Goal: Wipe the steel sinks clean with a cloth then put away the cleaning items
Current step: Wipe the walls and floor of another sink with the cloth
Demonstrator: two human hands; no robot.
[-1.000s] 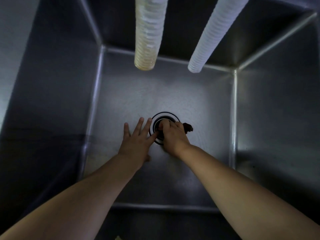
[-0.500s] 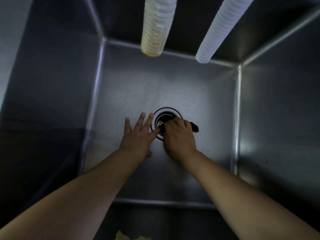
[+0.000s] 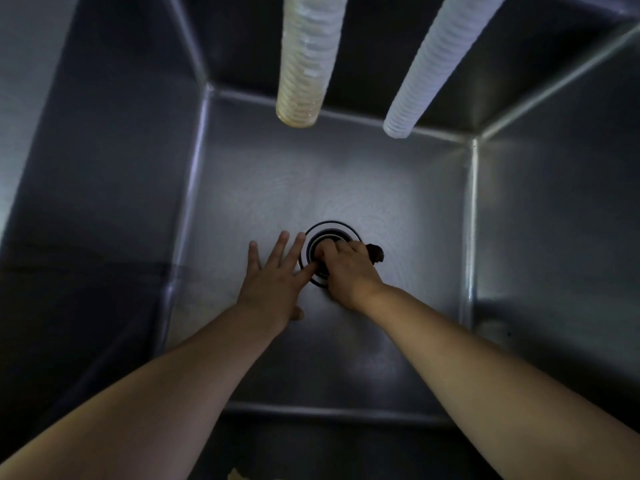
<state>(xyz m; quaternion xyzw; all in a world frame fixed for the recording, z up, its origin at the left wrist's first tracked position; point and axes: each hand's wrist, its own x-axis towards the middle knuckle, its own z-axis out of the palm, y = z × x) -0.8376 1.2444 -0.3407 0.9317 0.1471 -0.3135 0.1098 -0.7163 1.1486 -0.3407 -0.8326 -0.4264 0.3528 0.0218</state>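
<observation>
From the head camera, both bare forearms reach down into a deep steel sink (image 3: pixel 346 188), whose floor is brightly lit in the middle while its walls fall into shadow. The left hand (image 3: pixel 273 282) lies flat on the sink floor just left of the drain (image 3: pixel 330 232), fingers straight and spread, its grip open and holding nothing; the tip of one finger reaches the drain's dark outer ring. The right hand (image 3: pixel 348 271) sits over the drain itself, covering most of it, with fingers curled down around a dark cloth (image 3: pixel 375 252); its grip is closed on that cloth, of which only a small bunched end sticks out past the knuckles on the right side. The two hands touch at the drain's left edge. Above them, two ribbed hoses hang down into the sink: a yellowish hose (image 3: pixel 304 64) on the left and a white hose (image 3: pixel 433 67) on the right, both ending well above the floor.
</observation>
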